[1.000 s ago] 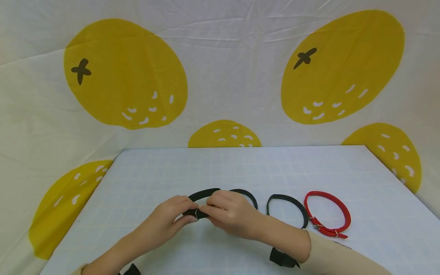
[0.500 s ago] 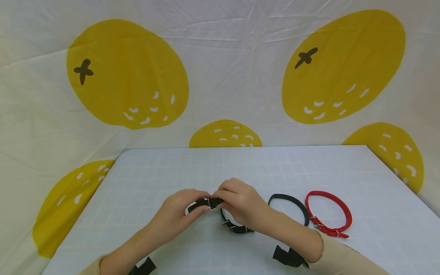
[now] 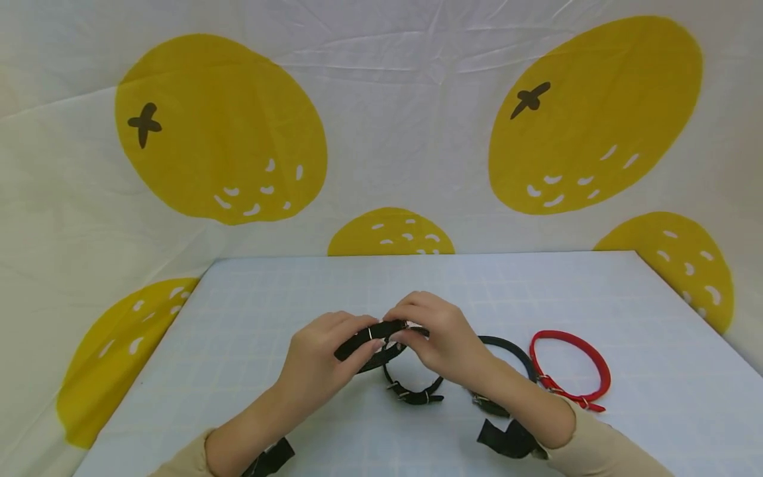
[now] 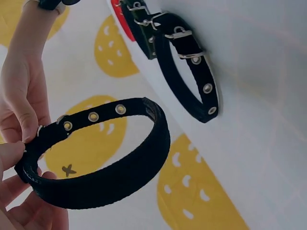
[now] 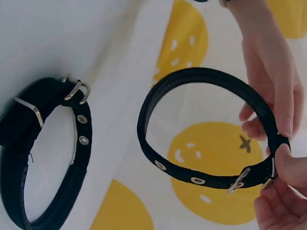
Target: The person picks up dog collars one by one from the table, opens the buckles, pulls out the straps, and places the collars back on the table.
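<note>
Above the table, both hands hold a black collar with metal eyelets, looped and raised. The left hand pinches the band near its metal loop, thumb below and fingers above. At the buckle end, the right hand grips the band between thumb and fingers. In the right wrist view, the collar forms a wide ring, and fingers partly hide the buckle. Beneath the hands a second black buckled collar lies on the table. To its right is a dark green collar, partly covered by the right forearm in the head view.
A red collar lies at the far right of the row. The pale table has a faint grid and backs onto a white cloth with yellow fruit prints. Black pieces sit at both wrists.
The hands have lifted the black collar off the table and carried it up and right, uncovering the second black collar. The right hand now holds the collar nearer its buckle end.
</note>
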Available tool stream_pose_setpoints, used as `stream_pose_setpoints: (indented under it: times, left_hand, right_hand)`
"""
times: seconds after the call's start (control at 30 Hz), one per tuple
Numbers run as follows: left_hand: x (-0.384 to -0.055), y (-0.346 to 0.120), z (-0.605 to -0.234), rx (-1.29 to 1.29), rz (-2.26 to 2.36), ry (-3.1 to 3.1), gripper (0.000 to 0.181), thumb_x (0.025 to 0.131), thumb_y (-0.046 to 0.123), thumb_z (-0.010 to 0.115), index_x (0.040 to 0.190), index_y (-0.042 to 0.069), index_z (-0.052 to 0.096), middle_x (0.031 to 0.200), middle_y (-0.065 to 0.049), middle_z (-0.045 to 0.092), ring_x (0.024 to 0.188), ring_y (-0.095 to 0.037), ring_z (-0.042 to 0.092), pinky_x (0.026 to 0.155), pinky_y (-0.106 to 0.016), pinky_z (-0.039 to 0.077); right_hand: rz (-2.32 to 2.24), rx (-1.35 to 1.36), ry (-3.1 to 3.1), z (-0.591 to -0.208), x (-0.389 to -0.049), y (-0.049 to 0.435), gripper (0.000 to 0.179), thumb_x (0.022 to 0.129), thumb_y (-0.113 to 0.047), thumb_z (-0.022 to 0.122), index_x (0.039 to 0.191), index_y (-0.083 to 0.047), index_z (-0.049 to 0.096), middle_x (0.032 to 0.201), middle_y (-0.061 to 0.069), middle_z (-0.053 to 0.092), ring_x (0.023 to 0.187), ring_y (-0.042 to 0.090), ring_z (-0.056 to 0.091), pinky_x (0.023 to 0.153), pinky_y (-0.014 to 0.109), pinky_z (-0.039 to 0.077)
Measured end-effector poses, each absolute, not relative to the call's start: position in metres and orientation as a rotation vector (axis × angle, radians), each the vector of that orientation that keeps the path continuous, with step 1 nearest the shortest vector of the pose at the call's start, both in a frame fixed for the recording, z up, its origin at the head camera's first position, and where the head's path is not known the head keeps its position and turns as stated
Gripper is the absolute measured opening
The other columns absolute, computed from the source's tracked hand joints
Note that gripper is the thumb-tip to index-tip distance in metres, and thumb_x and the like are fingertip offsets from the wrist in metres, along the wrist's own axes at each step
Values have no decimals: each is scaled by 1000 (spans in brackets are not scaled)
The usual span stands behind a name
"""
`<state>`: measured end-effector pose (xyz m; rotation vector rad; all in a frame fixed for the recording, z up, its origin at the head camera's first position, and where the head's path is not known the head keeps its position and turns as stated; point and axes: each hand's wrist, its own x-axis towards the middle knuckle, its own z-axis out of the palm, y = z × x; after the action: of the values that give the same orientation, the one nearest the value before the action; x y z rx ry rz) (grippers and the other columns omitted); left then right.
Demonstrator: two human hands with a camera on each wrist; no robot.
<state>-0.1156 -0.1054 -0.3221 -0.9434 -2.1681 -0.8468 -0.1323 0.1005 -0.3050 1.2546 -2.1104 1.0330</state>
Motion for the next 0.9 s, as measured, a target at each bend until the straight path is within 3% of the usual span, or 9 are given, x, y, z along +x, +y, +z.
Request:
stream_pose_setpoints:
  times: [0.13,0.47,0.9]
  left_hand:
    - [-116,-106,-319,-981,-999,-2132,20,84,20,71,102,10,70,87,2,66,70,-6,58,56,-15,49]
    - [-116,-106,-315,-946,-1107,-2125,24,80,13,74,104,11,71,88,5,69,73,-4,60,60,-16,49]
    - [-115,-107,-323,-890,-1326,-2190,30,77,8,75,107,10,68,93,4,68,76,-8,62,69,-25,54]
  right_hand:
    - [1137,1203,-2116,-302,-131,101,27,73,4,75,97,-5,67,92,-1,64,86,12,58,73,24,52]
    - [1344,1074,-2129,-301,-127,104,25,76,5,72,97,-8,68,94,-1,65,85,14,59,73,28,52]
    - [1656,890,-2176,-298,-126,108,22,79,3,70,99,-5,67,89,1,64,80,17,59,79,30,52]
